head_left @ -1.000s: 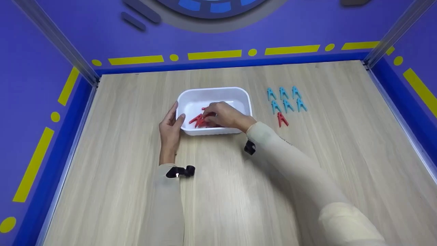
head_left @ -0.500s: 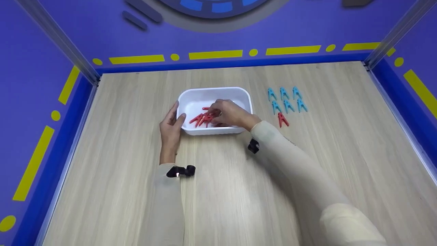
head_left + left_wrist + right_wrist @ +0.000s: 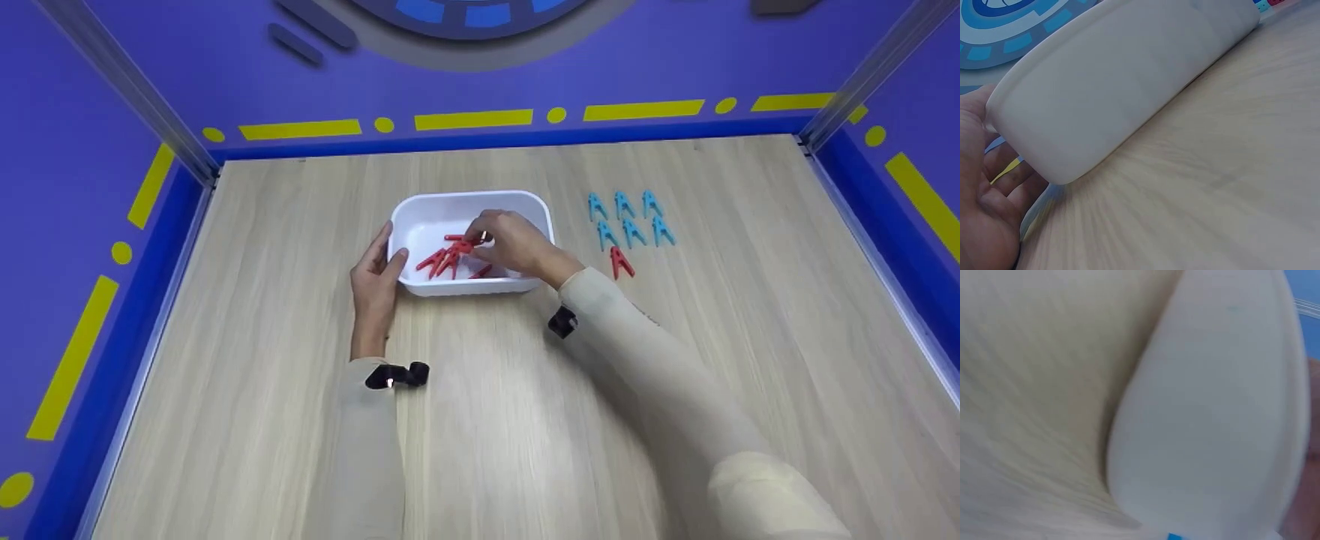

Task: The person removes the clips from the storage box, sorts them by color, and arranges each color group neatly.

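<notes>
A white plastic tub (image 3: 469, 287) stands on the table, with several red clothespins (image 3: 433, 260) in a loose pile on its floor. The left hand (image 3: 373, 285) grips the tub's left end, thumb over the rim and fingers along the outer wall; the left wrist view shows this hand (image 3: 988, 208) beside the tub's corner. Inside the tub, the right hand (image 3: 514, 241) pinches a red clothespin at the pile's right edge, partly hidden by the fingers. The tub's wall (image 3: 1207, 416) blocks most of the right wrist view, and the right hand's fingertips are hidden there.
Right of the tub, several blue clothespins (image 3: 628, 217) lie in two neat rows. One red clothespin (image 3: 621, 263) lies just below them. Blue-purple panels (image 3: 480, 82) enclose the wooden table (image 3: 480, 420) at the back and both sides.
The right hand has shifted slightly right and back within the tub, uncovering more red clothespins. The left hand and tub have stayed put.
</notes>
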Tool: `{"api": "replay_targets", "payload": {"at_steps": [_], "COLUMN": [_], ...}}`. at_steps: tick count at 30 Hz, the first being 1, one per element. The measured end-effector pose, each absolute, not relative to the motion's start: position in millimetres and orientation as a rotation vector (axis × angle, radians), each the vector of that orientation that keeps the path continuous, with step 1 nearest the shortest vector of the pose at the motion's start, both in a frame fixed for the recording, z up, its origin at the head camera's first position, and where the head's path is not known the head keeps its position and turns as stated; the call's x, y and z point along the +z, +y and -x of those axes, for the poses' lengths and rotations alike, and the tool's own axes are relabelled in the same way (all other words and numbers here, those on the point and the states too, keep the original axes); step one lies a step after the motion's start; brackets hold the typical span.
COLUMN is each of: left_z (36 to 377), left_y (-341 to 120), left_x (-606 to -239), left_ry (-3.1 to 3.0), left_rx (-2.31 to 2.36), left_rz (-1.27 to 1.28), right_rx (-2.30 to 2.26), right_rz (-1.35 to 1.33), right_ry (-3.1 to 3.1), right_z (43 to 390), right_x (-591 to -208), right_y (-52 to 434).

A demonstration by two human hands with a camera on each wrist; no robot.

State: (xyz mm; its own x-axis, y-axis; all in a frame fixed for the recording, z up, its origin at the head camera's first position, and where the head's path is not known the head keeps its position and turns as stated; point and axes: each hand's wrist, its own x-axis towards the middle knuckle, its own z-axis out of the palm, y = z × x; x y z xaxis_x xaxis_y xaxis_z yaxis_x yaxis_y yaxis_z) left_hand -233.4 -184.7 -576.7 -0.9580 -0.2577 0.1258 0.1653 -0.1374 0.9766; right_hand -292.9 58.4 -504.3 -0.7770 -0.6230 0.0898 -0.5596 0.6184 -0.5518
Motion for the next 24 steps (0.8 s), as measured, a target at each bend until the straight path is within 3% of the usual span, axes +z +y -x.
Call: {"api": "replay_targets", "payload": {"at_steps": [24], "left_z": [232], "left_y": [-185], "left_x": [-576], "left_ry": [-1.873], "left_rx": [-2.208], "left_rz": [-0.13], "right_rx": [-1.25], "right_rz": [0.924], "right_ry": [2.825], "right_z": [258], "right_x": [-475], "right_y": [135]}}
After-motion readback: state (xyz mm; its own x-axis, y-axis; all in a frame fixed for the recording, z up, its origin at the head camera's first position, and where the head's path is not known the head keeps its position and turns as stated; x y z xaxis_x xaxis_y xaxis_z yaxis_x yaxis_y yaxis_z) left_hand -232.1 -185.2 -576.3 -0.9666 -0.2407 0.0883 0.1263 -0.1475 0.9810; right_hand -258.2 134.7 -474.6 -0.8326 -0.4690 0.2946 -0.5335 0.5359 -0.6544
